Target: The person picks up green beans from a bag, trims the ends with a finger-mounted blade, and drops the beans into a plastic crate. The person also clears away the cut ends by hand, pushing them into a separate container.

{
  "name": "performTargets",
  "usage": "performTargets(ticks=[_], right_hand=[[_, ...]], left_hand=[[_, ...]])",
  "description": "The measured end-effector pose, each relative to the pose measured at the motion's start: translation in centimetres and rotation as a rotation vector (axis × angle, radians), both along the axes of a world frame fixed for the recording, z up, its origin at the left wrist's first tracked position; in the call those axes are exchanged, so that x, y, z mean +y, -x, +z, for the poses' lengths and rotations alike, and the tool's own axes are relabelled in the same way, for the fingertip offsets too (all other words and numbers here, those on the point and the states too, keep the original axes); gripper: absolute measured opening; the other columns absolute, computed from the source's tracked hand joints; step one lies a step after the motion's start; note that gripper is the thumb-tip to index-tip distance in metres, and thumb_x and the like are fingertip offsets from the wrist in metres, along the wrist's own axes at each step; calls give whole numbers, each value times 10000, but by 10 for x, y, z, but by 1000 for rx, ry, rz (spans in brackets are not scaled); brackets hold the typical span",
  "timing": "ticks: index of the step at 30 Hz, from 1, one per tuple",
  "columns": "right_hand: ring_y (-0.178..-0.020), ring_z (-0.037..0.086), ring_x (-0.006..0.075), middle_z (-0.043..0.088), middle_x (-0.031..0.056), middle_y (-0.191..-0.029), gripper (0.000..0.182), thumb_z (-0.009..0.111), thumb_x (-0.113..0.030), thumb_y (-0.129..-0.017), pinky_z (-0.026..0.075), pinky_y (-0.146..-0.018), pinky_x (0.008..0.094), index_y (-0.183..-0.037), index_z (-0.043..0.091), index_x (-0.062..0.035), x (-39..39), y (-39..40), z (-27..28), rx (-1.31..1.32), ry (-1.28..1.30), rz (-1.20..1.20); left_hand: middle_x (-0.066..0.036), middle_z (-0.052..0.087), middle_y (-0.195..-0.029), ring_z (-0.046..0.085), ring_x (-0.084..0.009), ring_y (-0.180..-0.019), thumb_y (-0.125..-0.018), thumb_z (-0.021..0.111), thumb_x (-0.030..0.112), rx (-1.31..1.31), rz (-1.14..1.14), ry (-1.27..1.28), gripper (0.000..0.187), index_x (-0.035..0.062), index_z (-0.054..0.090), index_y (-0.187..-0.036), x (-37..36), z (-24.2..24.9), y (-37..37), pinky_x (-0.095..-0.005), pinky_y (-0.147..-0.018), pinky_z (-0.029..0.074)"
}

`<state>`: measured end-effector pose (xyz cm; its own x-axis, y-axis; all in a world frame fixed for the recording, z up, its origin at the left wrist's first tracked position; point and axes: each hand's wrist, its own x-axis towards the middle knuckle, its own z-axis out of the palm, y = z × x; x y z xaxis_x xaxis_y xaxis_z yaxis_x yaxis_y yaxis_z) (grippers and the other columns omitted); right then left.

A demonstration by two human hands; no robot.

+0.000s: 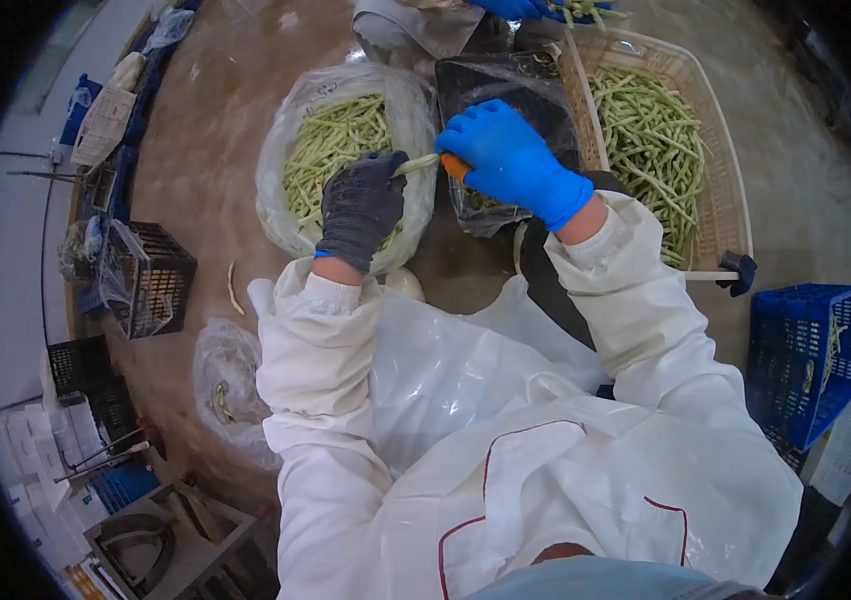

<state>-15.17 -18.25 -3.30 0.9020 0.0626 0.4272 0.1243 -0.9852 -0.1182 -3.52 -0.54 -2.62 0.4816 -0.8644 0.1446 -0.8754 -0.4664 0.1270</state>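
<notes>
My left hand (361, 208), in a dark grey glove, is closed around one end of a green bean (418, 164). The bean's other end reaches my right hand (514, 165), which wears a blue glove and is closed on a small orange tool (456, 168); whether it has a blade cannot be seen. Below my left hand stands a clear plastic bag (281, 185) full of green beans (331, 140). Under my right hand is a black crate (476, 85) lined with clear plastic, its contents mostly hidden.
A cream basket (731, 180) of green beans stands at the right. At the top is another person's blue-gloved hand (511, 8) near some beans. A blue crate (801, 360), a black crate (161, 275) and a small plastic bag (226, 370) rest on the brown floor (196, 150).
</notes>
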Motion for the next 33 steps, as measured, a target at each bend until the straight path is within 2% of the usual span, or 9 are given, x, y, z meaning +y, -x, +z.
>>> performTargets(ticks=[3, 6, 9, 12, 16, 17, 20, 26, 33], right_hand=[[-801, 592, 271, 605, 80, -809, 188, 682, -166, -653, 432, -717, 381, -826, 629, -114, 5, 0, 3, -2, 50, -27], [-778, 618, 261, 647, 91, -808, 150, 647, -133, -696, 469, -676, 367, -825, 652, -56, 10, -1, 4, -135, -532, -102], [-743, 629, 226, 669, 84, -799, 172, 588, -99, -755, 492, -650, 342, -870, 671, -2, 0, 0, 17, 60, -1411, 140], [-748, 616, 182, 663, 85, -819, 218, 554, -80, -795, 497, -691, 305, -956, 667, 12, -8, -2, -3, 42, -1746, 209], [-898, 578, 167, 622, 74, -992, 364, 561, 9, -738, 468, -849, 308, -1098, 611, -2, -20, 1, -15, -183, -436, -279], [-924, 576, 161, 619, 67, -1066, 429, 592, 33, -736, 459, -866, 306, -1161, 581, -25, -18, 5, -14, -117, -490, -291], [-935, 575, 146, 632, 69, -1060, 354, 589, -34, -799, 452, -864, 285, -1153, 590, -21, -3, 2, -6, 282, -1350, 76], [-867, 606, 161, 661, 104, -965, 277, 563, -102, -844, 463, -835, 279, -1090, 623, 10, 22, 3, 14, 614, -1248, 141], [-793, 620, 164, 667, 94, -888, 277, 542, -45, -786, 483, -740, 306, -1044, 636, -8, 23, -2, 1, 413, -1292, 26]], left_hand=[[-122, 636, -863, 624, -256, -774, -775, 603, 145, -36, -95, 173, 289, 121, 645, -1060, 4, -13, -3, -371, -711, 490], [-101, 657, -837, 619, -188, -701, -776, 627, 99, 424, -110, 321, 313, 67, 637, -1087, 2, 9, 6, -311, -672, 493], [-100, 665, -836, 599, -147, -683, -798, 627, 55, 1353, -50, 571, 300, -16, 620, -1089, 2, 20, 11, -278, -655, 490], [-123, 657, -898, 610, -161, -734, -829, 590, 32, 1498, -162, 740, 257, -68, 604, -1065, 3, 34, 17, -278, -665, 493], [-136, 627, -1001, 632, -191, -803, -884, 523, 55, 1640, -139, 1089, 300, -46, 532, -1167, 0, 32, 2, -328, -761, 524], [-133, 610, -1042, 634, -208, -858, -907, 502, 94, 1843, -136, 1166, 339, -34, 481, -1221, -2, 26, -7, -362, -839, 513], [-127, 597, -1080, 628, -208, -904, -914, 502, 122, 1829, -127, 1240, 363, -27, 457, -1242, 0, 18, -18, -363, -883, 492], [-139, 575, -1108, 578, -242, -1032, -919, 508, 143, 1605, -139, 1352, 360, -23, 449, -1234, 3, 12, -30, -369, -933, 463], [-146, 579, -1094, 586, -257, -1020, -917, 524, 145, 1581, -168, 1399, 362, -29, 449, -1226, 7, 8, -37, -370, -922, 470]])
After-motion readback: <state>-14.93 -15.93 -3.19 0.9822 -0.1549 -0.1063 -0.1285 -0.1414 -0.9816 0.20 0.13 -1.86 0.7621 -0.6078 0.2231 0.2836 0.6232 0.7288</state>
